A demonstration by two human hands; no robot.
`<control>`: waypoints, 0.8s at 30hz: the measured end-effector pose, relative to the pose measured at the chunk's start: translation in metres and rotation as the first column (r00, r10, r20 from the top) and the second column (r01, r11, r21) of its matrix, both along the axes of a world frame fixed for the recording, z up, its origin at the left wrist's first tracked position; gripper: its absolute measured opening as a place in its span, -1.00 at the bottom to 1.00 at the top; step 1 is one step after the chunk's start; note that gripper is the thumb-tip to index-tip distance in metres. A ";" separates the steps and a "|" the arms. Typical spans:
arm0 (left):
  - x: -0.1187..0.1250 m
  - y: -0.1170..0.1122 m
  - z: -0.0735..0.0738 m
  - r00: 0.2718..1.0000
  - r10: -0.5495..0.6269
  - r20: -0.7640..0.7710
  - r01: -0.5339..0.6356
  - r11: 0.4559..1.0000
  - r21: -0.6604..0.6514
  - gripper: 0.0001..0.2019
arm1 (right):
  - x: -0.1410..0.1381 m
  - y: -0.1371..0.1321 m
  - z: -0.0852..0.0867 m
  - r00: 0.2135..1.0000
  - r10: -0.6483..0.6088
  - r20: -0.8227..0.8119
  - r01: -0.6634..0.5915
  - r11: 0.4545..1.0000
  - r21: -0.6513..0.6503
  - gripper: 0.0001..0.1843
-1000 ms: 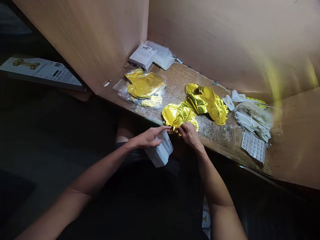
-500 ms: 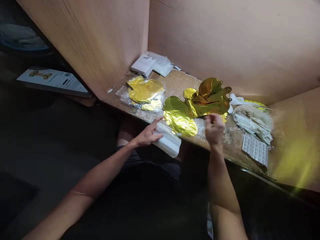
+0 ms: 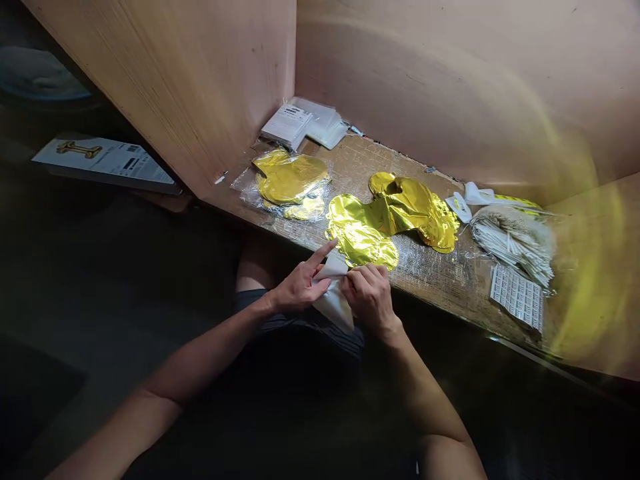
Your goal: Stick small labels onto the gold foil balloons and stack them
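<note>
Both of my hands hold a small white packet [image 3: 334, 301] just below the front edge of the wooden desk [image 3: 440, 280]. My left hand [image 3: 299, 285] grips its left side with the forefinger stretched out toward the desk. My right hand [image 3: 367, 295] is closed on the packet's right side. Just beyond my fingers a pile of flat gold foil balloons [image 3: 390, 217] lies on the desk, with neither hand touching it.
A second heap of gold balloons in clear plastic [image 3: 289, 183] lies at the left. White packets [image 3: 305, 123] sit in the back corner. White straws [image 3: 513, 243] and a sheet of small white squares [image 3: 517, 297] lie at the right. A printed box [image 3: 105, 160] sits beyond the left partition.
My right hand let the gold balloon drop flat on the desk and came back down to the white packet. My left hand kept hold of the packet.
</note>
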State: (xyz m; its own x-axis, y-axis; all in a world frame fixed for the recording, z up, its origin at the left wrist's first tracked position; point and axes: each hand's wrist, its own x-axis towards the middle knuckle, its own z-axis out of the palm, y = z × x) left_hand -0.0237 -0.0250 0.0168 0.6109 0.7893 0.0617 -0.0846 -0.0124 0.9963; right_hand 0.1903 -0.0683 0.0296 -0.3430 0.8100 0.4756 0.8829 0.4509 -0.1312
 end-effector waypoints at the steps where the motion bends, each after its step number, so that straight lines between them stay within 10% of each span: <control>1: -0.001 0.000 0.002 1.000 0.003 -0.018 -0.003 1.000 0.021 -0.07 | -0.002 0.000 -0.003 1.000 -0.015 -0.014 0.015 1.000 0.013 -0.77; 9: -0.007 0.004 0.010 0.991 0.094 -0.099 -0.092 0.995 0.028 -0.10 | -0.003 -0.003 -0.005 0.937 -0.114 -0.329 0.123 0.992 0.008 -0.88; 24: -0.001 -0.014 0.007 0.994 0.074 0.084 -0.054 0.973 -0.226 0.04 | -0.015 -0.006 -0.016 0.998 -0.041 -0.052 0.043 0.998 0.035 -0.92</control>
State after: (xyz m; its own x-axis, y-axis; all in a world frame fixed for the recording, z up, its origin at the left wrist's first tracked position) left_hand -0.0248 -0.0387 0.0239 0.5586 0.8267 -0.0668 -0.1820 0.2008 0.9626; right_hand 0.1753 -0.0746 0.0138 -0.2833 0.8052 0.5209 0.8937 0.4187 -0.1612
